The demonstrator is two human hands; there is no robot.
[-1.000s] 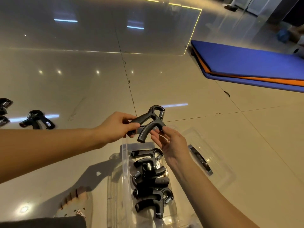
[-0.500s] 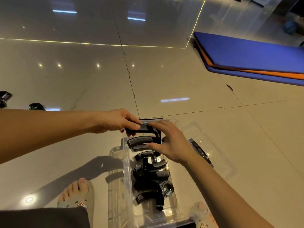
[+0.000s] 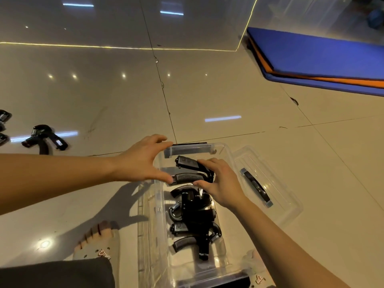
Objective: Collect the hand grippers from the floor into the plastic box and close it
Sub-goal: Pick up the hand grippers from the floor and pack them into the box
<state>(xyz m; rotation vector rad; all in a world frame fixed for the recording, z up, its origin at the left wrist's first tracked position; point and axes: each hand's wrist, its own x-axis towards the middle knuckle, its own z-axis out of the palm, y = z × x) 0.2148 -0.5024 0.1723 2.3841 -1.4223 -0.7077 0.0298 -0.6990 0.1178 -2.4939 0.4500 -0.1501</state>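
A clear plastic box [image 3: 161, 204] stands open on the floor between my feet, with several black hand grippers [image 3: 193, 217] piled inside. One more hand gripper [image 3: 187, 163] lies at the box's far end, handles pointing left. My right hand [image 3: 222, 183] rests on its head end, fingers and thumb curled around it. My left hand [image 3: 141, 161] hovers at the box's far left corner with fingers spread, its thumb tip close to the lower handle. The clear lid [image 3: 276, 183] with a black handle lies beside the box on the right.
More hand grippers lie on the floor at far left: one pair [image 3: 43, 138], others at the frame edge [image 3: 3, 121]. My sandalled feet [image 3: 97, 244] flank the box. A blue and orange mat [image 3: 322, 57] lies at the back right on glossy tiles.
The gripper held up by both hands came down into the far end of the box. My left hand let go of its handle and opened; my right hand stays on it.
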